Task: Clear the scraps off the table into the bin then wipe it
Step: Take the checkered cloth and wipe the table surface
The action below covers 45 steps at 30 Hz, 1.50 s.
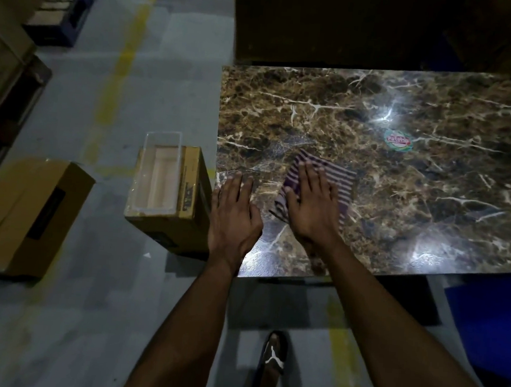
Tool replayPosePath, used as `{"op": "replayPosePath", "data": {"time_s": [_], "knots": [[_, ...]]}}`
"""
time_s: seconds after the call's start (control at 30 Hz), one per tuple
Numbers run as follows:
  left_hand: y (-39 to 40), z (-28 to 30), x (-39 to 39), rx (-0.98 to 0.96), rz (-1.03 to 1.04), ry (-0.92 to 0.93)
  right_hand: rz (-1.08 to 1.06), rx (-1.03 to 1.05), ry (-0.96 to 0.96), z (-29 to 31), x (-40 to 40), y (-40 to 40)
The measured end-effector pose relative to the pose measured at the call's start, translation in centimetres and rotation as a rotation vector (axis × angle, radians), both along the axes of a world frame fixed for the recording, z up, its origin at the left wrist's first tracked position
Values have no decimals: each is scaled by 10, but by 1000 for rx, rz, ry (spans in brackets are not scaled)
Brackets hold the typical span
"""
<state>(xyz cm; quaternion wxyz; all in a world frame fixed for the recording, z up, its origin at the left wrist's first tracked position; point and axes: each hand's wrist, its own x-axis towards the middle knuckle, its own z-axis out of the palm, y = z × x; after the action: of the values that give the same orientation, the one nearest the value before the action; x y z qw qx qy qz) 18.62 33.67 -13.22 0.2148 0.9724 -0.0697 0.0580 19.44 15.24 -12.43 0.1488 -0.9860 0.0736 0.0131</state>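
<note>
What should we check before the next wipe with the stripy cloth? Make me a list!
1. Right hand flat on the striped cloth: ok.
2. Cloth lying on the marble table: ok.
3. Left hand flat near the table's left edge, steadying: ok.
4. Scraps gone: cannot tell; a clear film seems to lie under the left fingers.
5. Round sticker in the way: not ok.
6. Clear bin beside the table: ok.

Cloth on table near left edge; bin on box, just left of table

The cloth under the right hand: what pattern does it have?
Purple and white stripes on the cloth, seen in the head view.
</note>
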Motion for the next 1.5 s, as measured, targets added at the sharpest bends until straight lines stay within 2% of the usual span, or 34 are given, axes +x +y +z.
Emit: {"op": "replayPosePath", "data": {"time_s": [0.13,0.23,0.37,0.47,0.57,0.73,0.83,0.97,1.1,1.27,1.4,1.5], "knots": [[0,0,-1,48,-7,-23,163,12,-19,2,-20,24],[-1,2,-2,57,2,-11,246,-2,-8,5,-58,7],[-3,4,-4,74,6,8,108,-13,28,6,-33,-36],[-4,6,0,75,16,14,33,8,19,6,14,-28],[-3,8,3,61,18,28,135,11,24,7,31,6],[-2,10,4,53,-2,51,354,-24,36,10,-18,0],[-1,10,3,47,-5,66,260,-6,47,14,-15,-25],[1,8,5,24,-9,65,106,33,33,17,51,-6],[2,9,4,-26,-11,74,260,0,10,14,64,33],[0,15,8,-79,6,126,328,-19,23,15,14,6],[-2,22,31,30,38,73,115,7,41,17,42,-12],[-3,24,65,106,81,57,68,-1,32,16,87,7]]}}
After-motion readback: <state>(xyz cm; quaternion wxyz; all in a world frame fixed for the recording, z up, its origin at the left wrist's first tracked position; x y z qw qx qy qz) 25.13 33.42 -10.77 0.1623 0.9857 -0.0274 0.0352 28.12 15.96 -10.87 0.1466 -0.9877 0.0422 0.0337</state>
